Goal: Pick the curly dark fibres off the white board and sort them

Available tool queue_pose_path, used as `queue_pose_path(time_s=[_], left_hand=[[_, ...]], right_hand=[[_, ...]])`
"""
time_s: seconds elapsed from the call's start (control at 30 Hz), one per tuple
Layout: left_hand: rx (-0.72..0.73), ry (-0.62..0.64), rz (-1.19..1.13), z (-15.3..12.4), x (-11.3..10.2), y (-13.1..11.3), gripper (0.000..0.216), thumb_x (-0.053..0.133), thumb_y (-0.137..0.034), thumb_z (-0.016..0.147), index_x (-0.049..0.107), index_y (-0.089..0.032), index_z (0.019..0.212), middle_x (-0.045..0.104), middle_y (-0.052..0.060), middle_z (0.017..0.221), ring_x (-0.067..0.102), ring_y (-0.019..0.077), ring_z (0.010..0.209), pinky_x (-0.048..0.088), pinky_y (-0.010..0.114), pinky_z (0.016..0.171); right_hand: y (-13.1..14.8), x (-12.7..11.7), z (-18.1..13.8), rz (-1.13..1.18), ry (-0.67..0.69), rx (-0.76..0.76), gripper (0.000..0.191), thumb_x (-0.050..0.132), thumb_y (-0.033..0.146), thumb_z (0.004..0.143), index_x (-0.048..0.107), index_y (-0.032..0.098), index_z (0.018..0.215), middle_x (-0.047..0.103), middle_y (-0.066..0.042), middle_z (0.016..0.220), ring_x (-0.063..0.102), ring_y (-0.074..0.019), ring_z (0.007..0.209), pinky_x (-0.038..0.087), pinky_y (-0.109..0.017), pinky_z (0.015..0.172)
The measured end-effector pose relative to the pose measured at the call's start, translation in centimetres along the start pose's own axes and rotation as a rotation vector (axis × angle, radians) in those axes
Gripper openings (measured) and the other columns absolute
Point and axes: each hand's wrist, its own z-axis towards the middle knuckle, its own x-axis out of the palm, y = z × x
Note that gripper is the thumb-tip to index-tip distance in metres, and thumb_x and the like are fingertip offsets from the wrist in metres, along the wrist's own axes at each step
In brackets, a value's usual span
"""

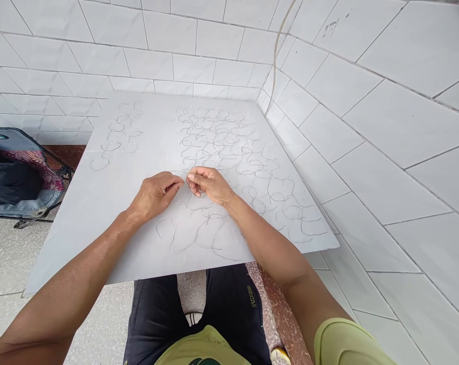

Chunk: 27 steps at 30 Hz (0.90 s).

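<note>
A white board (pixel 100 203) lies flat in front of me with many thin bent wire pieces (pixel 229 142) spread over its middle and right side. My left hand (pixel 153 195) and my right hand (pixel 208 183) meet at the board's centre, fingertips almost touching. Both are closed in a pinch on a thin curved wire (pixel 185 178) between them. A smaller group of bent wires (pixel 118 134) lies apart at the far left of the board. More curved wires (pixel 191 233) lie near the front edge, just below my hands.
White tiled walls (pixel 366 126) close in behind and to the right of the board. A thin cable (pixel 277 50) hangs down in the corner. A folded chair with dark cloth (pixel 16 172) stands on the floor at the left. My knees are under the board's front edge.
</note>
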Motion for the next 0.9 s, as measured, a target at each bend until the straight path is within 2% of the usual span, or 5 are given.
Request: queue_pose_path(time_s=[0.3, 0.47, 0.63, 0.9], left_hand=[[0.029, 0.025, -0.016, -0.1, 0.1, 0.0, 0.023, 0.054, -0.028, 0.104, 0.075, -0.022, 0.098, 0.072, 0.004, 0.085, 0.064, 0.0176, 0.077, 0.05, 0.032, 0.073], [0.046, 0.005, -0.025, -0.1, 0.2, -0.2, 0.022, 0.054, -0.027, 0.104, 0.075, -0.022, 0.099, 0.073, 0.005, 0.086, 0.064, 0.0175, 0.076, 0.05, 0.032, 0.073], [0.021, 0.03, -0.08, 0.0, -0.1, -0.5, 0.021, 0.056, -0.029, 0.103, 0.076, -0.022, 0.1, 0.073, 0.005, 0.088, 0.063, 0.017, 0.076, 0.049, 0.031, 0.072], [-0.182, 0.148, -0.396, 0.2, -1.0, -1.5, 0.023, 0.065, -0.038, 0.099, 0.079, -0.021, 0.094, 0.073, 0.005, 0.086, 0.063, 0.0169, 0.079, 0.052, 0.031, 0.075]], right_hand=[[0.2, -0.9, -0.1, 0.004, 0.109, -0.017, 0.032, 0.077, 0.047, 0.093, 0.072, 0.016, 0.086, 0.062, 0.0, 0.071, 0.054, -0.0103, 0.06, 0.042, -0.023, 0.054], [0.3, -1.0, -0.1, -0.006, 0.102, 0.001, 0.036, 0.079, 0.051, 0.09, 0.073, 0.016, 0.087, 0.063, 0.0, 0.071, 0.054, -0.0111, 0.061, 0.044, -0.024, 0.054], [0.7, -0.7, -0.3, 0.054, 0.101, 0.002, 0.033, 0.078, 0.049, 0.091, 0.075, 0.016, 0.089, 0.062, -0.001, 0.073, 0.055, -0.012, 0.065, 0.044, -0.024, 0.056], [0.6, -0.8, -0.2, 0.247, 0.203, 0.084, 0.03, 0.085, 0.043, 0.083, 0.073, 0.015, 0.087, 0.06, -0.001, 0.073, 0.054, -0.0121, 0.066, 0.043, -0.024, 0.057]])
